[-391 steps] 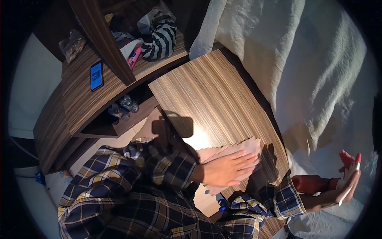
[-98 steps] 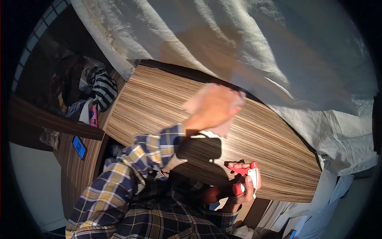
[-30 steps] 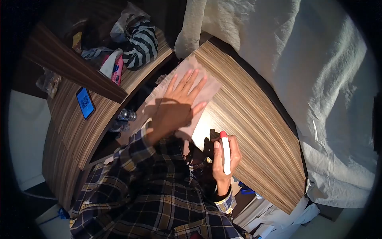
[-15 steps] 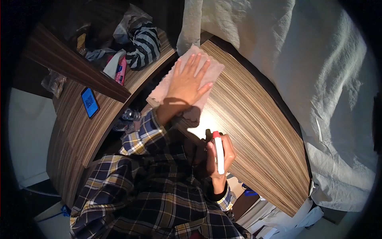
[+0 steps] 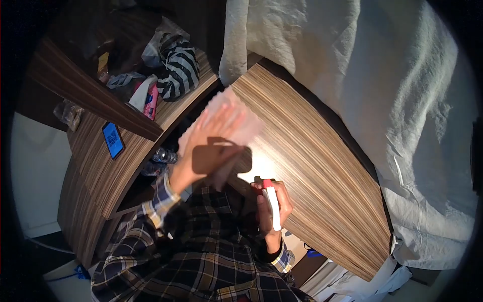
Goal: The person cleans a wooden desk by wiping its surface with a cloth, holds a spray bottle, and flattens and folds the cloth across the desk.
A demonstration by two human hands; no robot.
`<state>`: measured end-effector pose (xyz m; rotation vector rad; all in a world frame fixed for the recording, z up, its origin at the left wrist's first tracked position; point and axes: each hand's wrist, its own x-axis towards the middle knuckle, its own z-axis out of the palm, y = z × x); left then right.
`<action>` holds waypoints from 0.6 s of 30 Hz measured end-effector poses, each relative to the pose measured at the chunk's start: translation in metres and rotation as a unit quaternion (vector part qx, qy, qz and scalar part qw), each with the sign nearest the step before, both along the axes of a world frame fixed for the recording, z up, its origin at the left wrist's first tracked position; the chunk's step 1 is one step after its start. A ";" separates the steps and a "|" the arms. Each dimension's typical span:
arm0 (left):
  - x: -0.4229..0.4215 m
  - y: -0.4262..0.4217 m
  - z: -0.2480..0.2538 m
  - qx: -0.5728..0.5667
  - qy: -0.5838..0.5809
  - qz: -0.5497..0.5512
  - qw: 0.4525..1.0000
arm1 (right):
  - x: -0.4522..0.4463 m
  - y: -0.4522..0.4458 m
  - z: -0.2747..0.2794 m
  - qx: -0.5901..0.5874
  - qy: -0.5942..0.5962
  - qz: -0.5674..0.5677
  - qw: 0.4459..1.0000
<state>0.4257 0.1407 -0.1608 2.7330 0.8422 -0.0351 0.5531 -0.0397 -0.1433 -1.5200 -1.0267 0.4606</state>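
My left hand (image 5: 211, 141) lies flat with fingers spread on a pale pink cloth (image 5: 250, 122), slightly blurred. The cloth covers the left edge of a wood-grain tabletop (image 5: 312, 166), with part of it reaching past that edge. To the right and nearer my body, my right hand (image 5: 285, 204) is wrapped round the neck of a spray bottle with a white and red head (image 5: 272, 207). The bottle's body is mostly hidden in shadow.
A phone (image 5: 113, 141) lies on the left wooden surface, near a black-and-white striped bag (image 5: 180, 68) and a pink packet (image 5: 150, 103). Plastic bottles (image 5: 165, 155) stand in the shelf below. A pale curtain (image 5: 382, 85) hangs along the far right side.
Over the last half second, my left hand and the cloth have moved left and towards my body. Earlier, the cloth was farther right on the tabletop. The spray bottle stays in my right hand.
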 end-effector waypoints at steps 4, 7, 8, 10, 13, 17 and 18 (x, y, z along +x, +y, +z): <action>0.037 0.049 -0.010 0.089 -0.137 0.082 0.983 | 0.002 -0.003 0.005 -0.012 -0.028 0.011 0.999; 0.070 0.043 -0.007 0.107 -0.117 0.097 0.983 | -0.001 -0.006 0.004 0.003 -0.020 -0.007 1.000; 0.080 0.038 -0.006 0.112 -0.102 0.095 0.984 | -0.003 -0.006 0.002 0.012 -0.008 -0.020 1.000; 0.092 0.021 -0.012 0.110 -0.135 0.024 0.985 | -0.003 -0.008 0.003 0.046 -0.020 -0.017 0.999; 0.090 -0.027 -0.003 0.086 -0.146 -0.043 0.985 | -0.001 -0.013 0.008 0.053 -0.026 -0.037 0.998; 0.068 -0.078 -0.017 0.053 -0.261 -0.089 0.960 | 0.008 -0.031 0.011 0.066 -0.011 -0.080 0.995; 0.051 -0.084 0.002 0.031 -0.218 -0.104 0.970 | 0.012 -0.035 0.016 0.064 -0.009 -0.084 0.994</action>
